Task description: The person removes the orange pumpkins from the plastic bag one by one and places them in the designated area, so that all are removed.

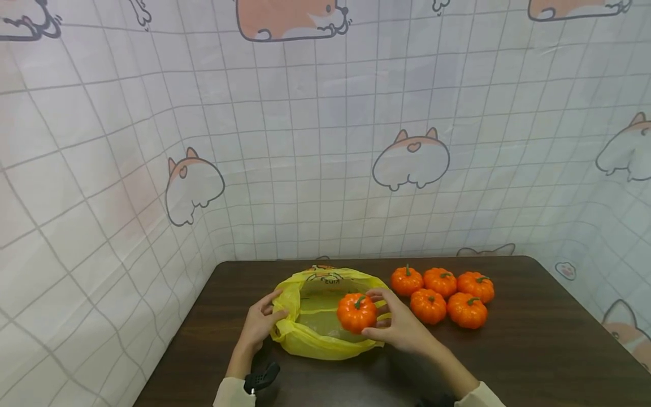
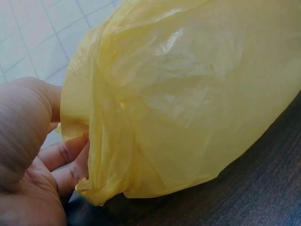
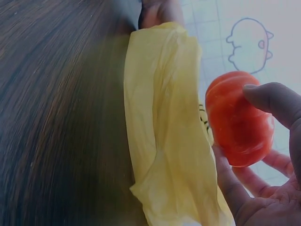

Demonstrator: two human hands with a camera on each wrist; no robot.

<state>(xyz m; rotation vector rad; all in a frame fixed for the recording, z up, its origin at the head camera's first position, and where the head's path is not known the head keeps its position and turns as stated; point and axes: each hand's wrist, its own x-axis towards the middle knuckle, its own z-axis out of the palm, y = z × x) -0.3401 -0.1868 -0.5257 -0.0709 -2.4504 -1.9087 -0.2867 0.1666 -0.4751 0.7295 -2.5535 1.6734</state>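
Note:
A yellow plastic bag (image 1: 325, 346) lies on the table with its mouth spread wide. My left hand (image 1: 259, 321) grips the bag's left rim; in the left wrist view the thumb and fingers (image 2: 56, 155) pinch the gathered yellow film (image 2: 178, 103). Over the bag's opening, toward its right side, my right hand (image 1: 399, 323) holds a small orange pumpkin (image 1: 357, 312) with a green stem. The right wrist view shows the pumpkin (image 3: 240, 117) between thumb and fingers, above the bag's edge (image 3: 174, 122).
Several more orange pumpkins (image 1: 428, 306) sit grouped on the dark wooden table (image 1: 534, 339), right of the bag. A white grid-patterned cloth (image 1: 315, 186) with cartoon dogs hangs behind the table and along its sides.

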